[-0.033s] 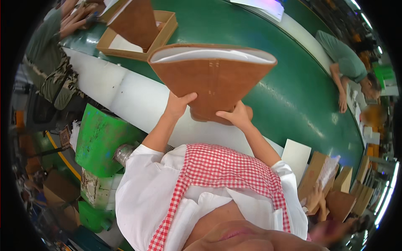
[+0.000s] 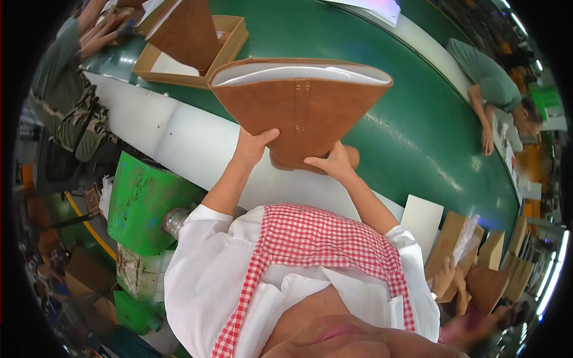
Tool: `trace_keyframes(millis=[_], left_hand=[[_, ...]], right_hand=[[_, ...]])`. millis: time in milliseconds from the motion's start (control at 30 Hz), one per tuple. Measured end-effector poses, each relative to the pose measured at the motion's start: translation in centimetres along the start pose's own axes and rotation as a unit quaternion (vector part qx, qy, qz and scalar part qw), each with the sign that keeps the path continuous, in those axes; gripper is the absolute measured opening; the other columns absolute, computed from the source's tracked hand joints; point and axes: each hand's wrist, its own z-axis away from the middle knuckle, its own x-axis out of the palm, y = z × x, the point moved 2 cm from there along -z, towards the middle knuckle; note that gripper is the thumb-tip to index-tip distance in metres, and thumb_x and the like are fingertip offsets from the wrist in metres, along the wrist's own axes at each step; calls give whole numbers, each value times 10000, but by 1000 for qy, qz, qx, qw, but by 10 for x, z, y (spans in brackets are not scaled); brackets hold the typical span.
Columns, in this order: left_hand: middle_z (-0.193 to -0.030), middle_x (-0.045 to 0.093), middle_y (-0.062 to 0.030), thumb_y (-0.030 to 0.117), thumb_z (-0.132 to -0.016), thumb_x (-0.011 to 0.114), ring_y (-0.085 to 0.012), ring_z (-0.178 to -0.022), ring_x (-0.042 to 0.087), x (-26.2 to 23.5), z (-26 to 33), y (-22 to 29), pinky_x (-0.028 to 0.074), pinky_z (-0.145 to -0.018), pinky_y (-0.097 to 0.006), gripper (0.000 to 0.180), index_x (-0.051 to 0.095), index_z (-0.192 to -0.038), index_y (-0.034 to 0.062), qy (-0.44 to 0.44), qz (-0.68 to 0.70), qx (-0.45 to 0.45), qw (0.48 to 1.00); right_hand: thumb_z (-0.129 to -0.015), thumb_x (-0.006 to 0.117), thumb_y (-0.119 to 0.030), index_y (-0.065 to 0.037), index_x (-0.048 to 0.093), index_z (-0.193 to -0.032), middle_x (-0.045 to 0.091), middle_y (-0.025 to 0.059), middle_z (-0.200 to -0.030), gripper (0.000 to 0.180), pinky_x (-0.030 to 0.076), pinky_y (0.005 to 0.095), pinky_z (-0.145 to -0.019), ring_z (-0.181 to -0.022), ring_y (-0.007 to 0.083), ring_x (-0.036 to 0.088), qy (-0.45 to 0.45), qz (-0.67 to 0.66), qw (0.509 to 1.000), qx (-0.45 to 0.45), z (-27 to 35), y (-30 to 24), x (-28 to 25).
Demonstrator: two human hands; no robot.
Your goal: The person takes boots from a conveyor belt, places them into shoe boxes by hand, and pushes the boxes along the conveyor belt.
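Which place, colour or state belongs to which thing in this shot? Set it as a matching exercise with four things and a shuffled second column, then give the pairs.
Things
1. brown cover
2. open cardboard box
3. scuffed housing
4. apron

Places, colours, states
A. red and white checks
B. on the green tabletop, toward the picture's upper left
C. held between the left hand and right hand
D. bright green, left of the person's left arm

Pairs: 1-C, 2-B, 3-D, 4-A

From the worker's head (image 2: 343, 340), one wide view looks down, close above both hands (image 2: 253, 146) and the worktop (image 2: 418, 128)'s near edge.
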Motion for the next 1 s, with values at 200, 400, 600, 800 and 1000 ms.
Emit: trace_keyframes(millis=[200,400,600,800,1000], left_hand=[[-1163,542,-64,131,-718,753,-189,-1083,499,10,-41,-25,404,-926,-339,578,478,-1214,18,-64,0,-35,997],[-1162,542,-62,139,-713,754,-190,-1085,498,23,-58,-36,403,-927,-337,576,484,-1208,23,-75,-6,-81,994],[-1177,532,-62,135,-708,753,-183,-1103,484,15,-58,-47,399,-930,-339,607,464,-1231,23,-73,29,-85,993],[-1256,492,-86,160,-692,757,-202,-1172,448,10,-78,-27,361,-992,-353,698,424,-1292,26,-174,-103,-207,957],[-1256,530,-101,106,-745,623,-233,-1200,464,-95,-171,-18,369,-993,-365,563,470,-1286,126,-8,-452,-8,892]], right_hand=[[-642,816,-187,23,504,-1148,595,124,-1121,631,441,330,-911,-1057,225,557,26,-9,999,30,-24,35,-18],[-649,816,-186,22,428,-1223,546,125,-1184,724,413,321,-937,-1096,212,517,50,-167,984,45,-30,25,-30],[-658,802,-146,17,440,-1215,546,119,-1174,684,407,332,-929,-1073,214,520,110,-222,969,-10,-26,-2,-35],[-709,759,-99,22,518,-1144,589,100,-1107,512,426,327,-903,-1023,193,549,144,-247,958,11,-21,-13,-60],[-748,731,-90,25,545,-1129,588,88,-1122,439,422,318,-901,-1026,193,550,223,-296,929,9,-17,-11,-65]])
